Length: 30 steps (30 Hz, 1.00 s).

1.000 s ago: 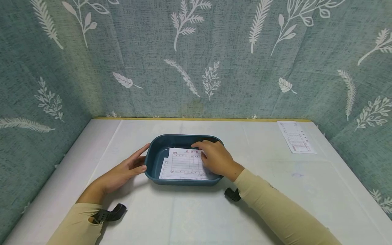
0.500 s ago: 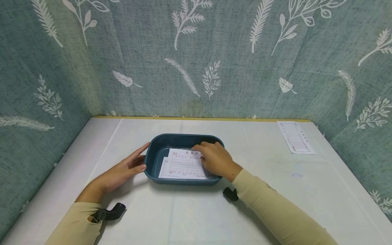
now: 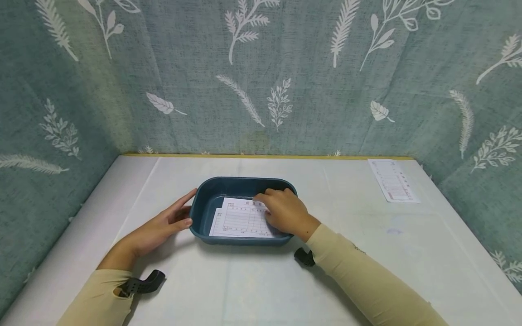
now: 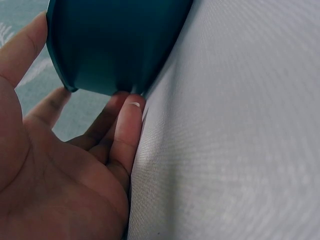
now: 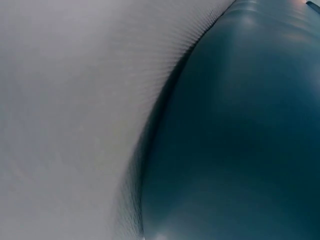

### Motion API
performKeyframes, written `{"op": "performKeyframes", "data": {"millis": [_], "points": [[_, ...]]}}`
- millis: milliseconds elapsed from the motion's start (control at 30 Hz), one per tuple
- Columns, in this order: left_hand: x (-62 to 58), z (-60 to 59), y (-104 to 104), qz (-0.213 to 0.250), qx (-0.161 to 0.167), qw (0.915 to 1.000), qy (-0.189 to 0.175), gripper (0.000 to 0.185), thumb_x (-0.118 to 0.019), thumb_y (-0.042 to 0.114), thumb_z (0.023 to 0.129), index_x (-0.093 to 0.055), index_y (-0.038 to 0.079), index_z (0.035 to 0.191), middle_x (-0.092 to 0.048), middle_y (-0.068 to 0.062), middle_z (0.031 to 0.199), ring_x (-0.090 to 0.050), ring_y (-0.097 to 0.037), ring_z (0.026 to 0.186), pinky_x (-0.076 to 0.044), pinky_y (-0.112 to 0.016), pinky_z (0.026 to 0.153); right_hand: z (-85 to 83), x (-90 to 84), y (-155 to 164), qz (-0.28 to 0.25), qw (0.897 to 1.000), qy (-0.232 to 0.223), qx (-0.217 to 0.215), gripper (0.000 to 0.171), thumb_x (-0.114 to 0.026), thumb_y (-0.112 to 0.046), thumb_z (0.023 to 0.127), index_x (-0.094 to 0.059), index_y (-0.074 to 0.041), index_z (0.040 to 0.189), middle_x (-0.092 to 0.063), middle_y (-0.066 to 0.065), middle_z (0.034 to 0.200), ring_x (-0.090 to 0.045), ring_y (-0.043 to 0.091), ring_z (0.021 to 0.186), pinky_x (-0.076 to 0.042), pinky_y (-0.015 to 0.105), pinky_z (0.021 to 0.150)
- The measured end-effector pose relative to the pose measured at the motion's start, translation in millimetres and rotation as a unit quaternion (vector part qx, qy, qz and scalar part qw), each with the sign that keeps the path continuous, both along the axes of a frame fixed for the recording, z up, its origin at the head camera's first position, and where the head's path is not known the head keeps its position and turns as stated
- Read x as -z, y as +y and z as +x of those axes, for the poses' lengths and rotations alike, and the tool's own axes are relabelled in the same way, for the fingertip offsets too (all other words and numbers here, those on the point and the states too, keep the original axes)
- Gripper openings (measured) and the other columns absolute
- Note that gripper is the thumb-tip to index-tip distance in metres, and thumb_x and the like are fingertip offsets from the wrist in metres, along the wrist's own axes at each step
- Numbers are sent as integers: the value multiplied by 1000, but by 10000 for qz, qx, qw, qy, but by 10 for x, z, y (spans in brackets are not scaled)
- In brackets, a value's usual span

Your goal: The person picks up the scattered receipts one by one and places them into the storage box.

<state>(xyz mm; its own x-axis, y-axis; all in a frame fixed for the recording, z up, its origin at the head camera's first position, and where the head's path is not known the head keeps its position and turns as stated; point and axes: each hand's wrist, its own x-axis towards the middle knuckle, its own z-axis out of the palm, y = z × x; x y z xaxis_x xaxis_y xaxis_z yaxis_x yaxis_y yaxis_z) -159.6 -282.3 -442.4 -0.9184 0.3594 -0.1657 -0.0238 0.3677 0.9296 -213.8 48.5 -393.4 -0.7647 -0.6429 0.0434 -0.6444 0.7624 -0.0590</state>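
Paper slips [image 3: 242, 219]: inside the blue tray [image 3: 242, 242], on the worktop [image 3: 261, 285]
Right hand [image 3: 287, 213]: fingers bent over the slips (tips hidden, grip unclear), back upward
Left hand [image 3: 159, 226]: fingers spread apart, touching the tray's end

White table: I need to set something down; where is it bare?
Between the blue oblong plastic tray and the white printed paper slip; and in front, between the beige sleeves. Crowded: the tray, the right hand over white paper sheets inside, the left hand at its left end.
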Motion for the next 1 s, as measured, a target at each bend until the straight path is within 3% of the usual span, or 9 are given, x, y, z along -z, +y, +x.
{"op": "performKeyframes", "data": {"millis": [567,1000], "points": [[-22,-13,9,-63,-47,10000,-13,74,-56,30,102,-10,45,159,-27,-27,160,-23,-48,149,-12,-74,113,9,-17,-24,420,9991,9,86,43,-72,-28,93,-63,-24,135,-70,3,119,-66,18,105,-52,41,89],[-28,-5,13,-102,-119,9998,-119,74,-57,33,102,-10,48,158,-25,-25,161,-21,-48,149,-10,-76,112,5,7,-29,263,9996,-42,84,41,-72,-26,93,-64,-21,133,-71,3,118,-67,19,102,-53,40,91]]}}
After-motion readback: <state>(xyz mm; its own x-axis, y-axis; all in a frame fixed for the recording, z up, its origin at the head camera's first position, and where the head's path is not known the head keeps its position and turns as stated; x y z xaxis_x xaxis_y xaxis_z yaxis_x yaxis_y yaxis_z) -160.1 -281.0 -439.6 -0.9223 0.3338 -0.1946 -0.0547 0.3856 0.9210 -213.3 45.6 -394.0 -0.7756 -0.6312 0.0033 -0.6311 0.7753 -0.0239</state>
